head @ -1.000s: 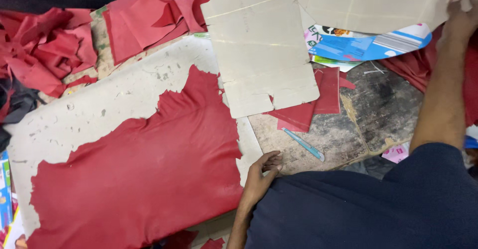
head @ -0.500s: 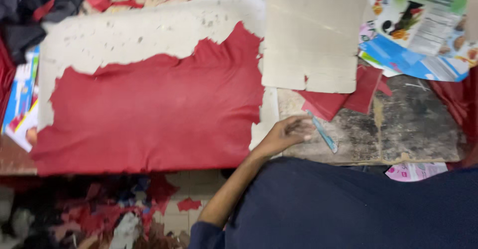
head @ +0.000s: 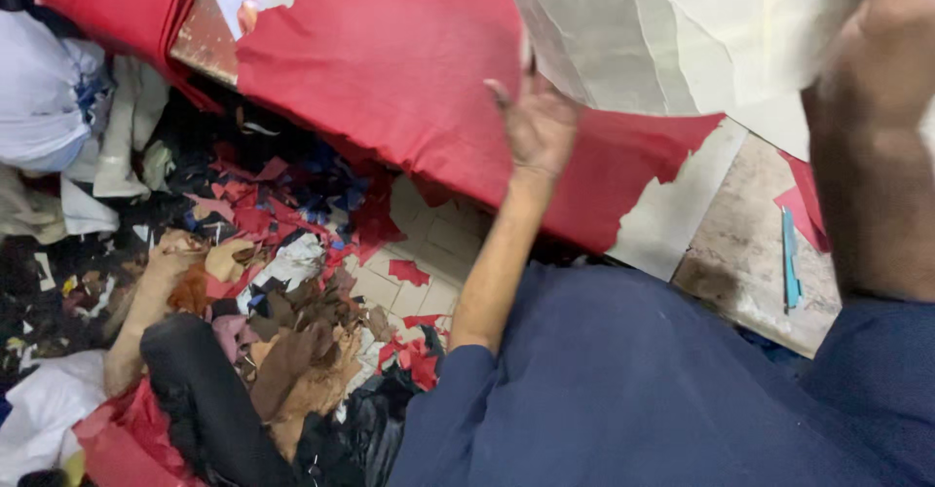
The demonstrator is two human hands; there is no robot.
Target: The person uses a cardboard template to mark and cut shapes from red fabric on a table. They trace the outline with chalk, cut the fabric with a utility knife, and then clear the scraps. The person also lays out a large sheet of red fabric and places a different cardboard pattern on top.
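Gripping the pale sheet (head: 682,39), left hand (head: 536,122) raised fingers up, right hand's (head: 891,49) grip unclear, red leather (head: 409,68) beneath.

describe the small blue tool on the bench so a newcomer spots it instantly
Start at the worn grey worktop at the right, beyond the big red leather sheet. The slim light-blue tool lies flat there beside a red scrap. It is the only blue, stick-shaped item on that surface.

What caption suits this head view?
Left hand lifts a pale card sheet over red leather; scraps litter the floor.
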